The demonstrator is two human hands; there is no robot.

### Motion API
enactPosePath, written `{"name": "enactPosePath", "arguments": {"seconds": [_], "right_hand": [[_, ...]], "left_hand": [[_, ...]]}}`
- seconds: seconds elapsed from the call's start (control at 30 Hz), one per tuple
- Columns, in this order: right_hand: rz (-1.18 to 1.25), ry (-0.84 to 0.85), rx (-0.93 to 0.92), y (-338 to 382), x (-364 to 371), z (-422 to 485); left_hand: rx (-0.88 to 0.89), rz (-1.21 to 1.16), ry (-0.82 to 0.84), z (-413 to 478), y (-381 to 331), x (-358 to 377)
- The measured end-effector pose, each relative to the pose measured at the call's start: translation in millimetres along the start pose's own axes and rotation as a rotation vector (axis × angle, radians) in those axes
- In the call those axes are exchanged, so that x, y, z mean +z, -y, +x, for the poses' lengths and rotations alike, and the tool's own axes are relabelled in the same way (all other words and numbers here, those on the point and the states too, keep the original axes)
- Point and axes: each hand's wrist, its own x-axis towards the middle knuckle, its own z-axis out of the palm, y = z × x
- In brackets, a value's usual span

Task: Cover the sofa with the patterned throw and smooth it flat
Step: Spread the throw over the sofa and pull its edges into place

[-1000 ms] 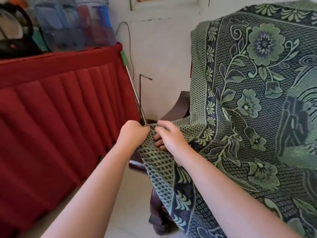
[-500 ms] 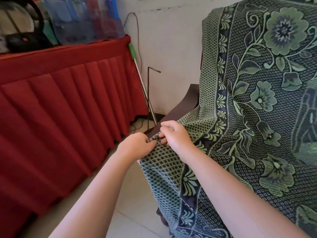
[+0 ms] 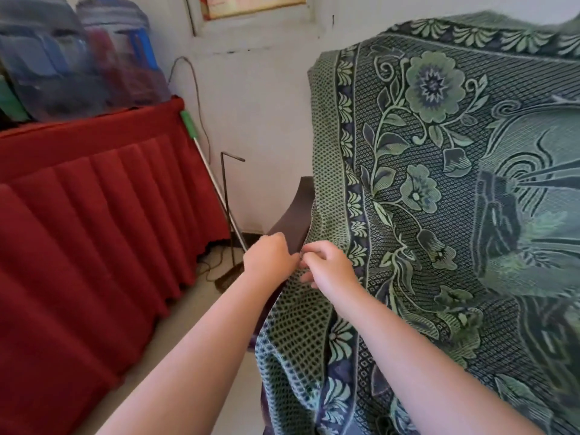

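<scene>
A green and dark blue flowered throw (image 3: 439, 215) drapes over the sofa's back and seat on the right and hangs down past the front. The sofa's dark wooden armrest (image 3: 293, 221) shows bare at the throw's left edge. My left hand (image 3: 270, 257) and my right hand (image 3: 331, 266) meet at that edge, just in front of the armrest. Both pinch the throw's diamond-patterned border with closed fingers. The cloth below them falls in loose folds.
A table skirted in pleated red cloth (image 3: 94, 215) fills the left, with plastic water jugs (image 3: 78, 58) on top. A green-handled broom (image 3: 213, 183) and a thin metal rod (image 3: 227, 196) lean against the white wall. A strip of pale floor (image 3: 194, 315) runs between table and sofa.
Both hands have shifted slightly up and back along the throw's left edge toward the armrest, still gripping it. The camera has tilted, showing more of the sofa back.
</scene>
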Motion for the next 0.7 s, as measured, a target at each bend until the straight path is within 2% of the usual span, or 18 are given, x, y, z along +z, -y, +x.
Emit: {"name": "enactPosePath", "arguments": {"seconds": [0.17,0.3,0.43,0.7], "right_hand": [[0.034,-0.079,0.029,-3.9,-22.1,17.9],[0.046,-0.126,0.05,-4.1,-30.8,35.0],[0.034,-0.161,0.054,-6.1,-30.5,50.4],[0.014,-0.159,0.049,-8.6,-15.1,68.8]], "left_hand": [[0.028,0.088,0.068,37.8,-26.8,17.5],[0.027,0.157,0.045,63.4,-31.8,31.7],[-0.004,0.108,0.07,83.9,-25.5,39.2],[0.107,0.097,0.097,95.5,-23.5,37.7]]}}
